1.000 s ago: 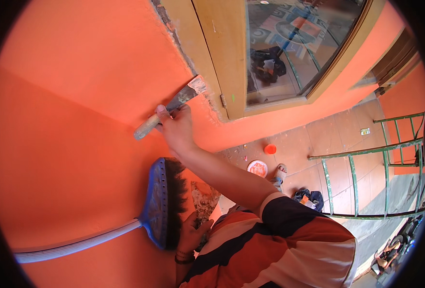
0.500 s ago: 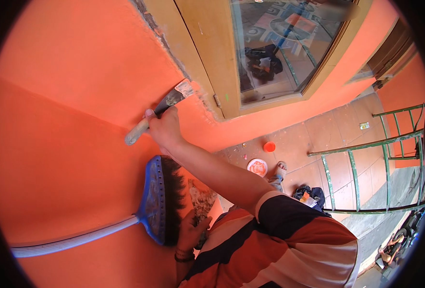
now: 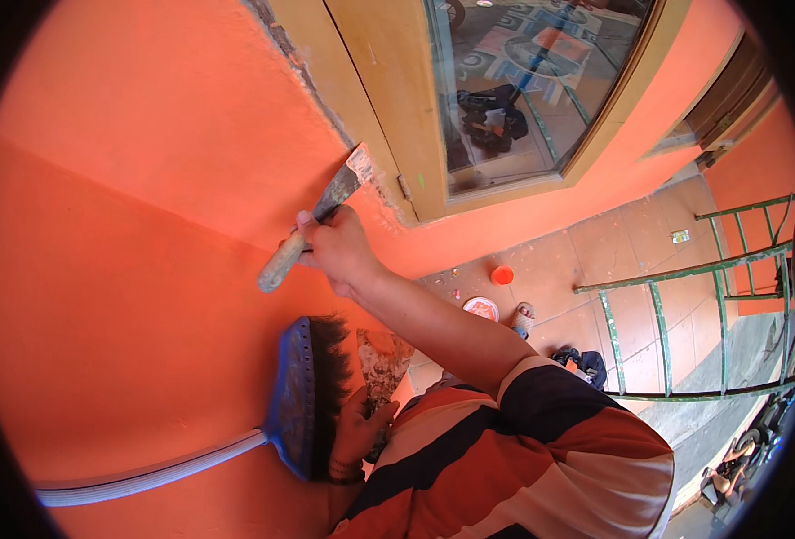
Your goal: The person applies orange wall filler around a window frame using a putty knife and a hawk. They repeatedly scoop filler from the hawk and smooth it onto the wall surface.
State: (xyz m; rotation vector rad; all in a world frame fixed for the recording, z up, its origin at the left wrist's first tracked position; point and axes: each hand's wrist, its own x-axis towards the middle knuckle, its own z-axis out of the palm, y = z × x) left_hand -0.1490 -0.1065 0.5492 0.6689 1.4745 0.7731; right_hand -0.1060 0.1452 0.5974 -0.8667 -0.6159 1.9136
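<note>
Where the orange wall (image 3: pixel 146 180) meets the wooden window frame (image 3: pixel 370 99), the right hand (image 3: pixel 339 247) is raised with its grip closed fully round the handle of a scraper (image 3: pixel 312 225). Fingers wrap the handle near its upper part; the lower end of the handle sticks out below the fist. The blade points up and to the right, its paint-smeared tip touching the wall just beside the rough joint at the frame's edge.

Lower in the same head view, the left hand (image 3: pixel 357 431) sits close to the chest, against the wall. Its grip is closed on a flat, spattered board (image 3: pixel 381 364), thumb over the near face, and the bristles of a blue broom head (image 3: pixel 298 395) lie just beside the same hand. Whether the hand also clamps the broom cannot be told. The broom's pale handle (image 3: pixel 146 476) runs off to the lower left along the wall.

Further down, on the tiled floor (image 3: pixel 613 242), stand a small orange cup (image 3: pixel 502 275) and a white tub (image 3: pixel 481 308), near each other. A green ladder (image 3: pixel 685 305) lies to the right, well apart from both hands.
</note>
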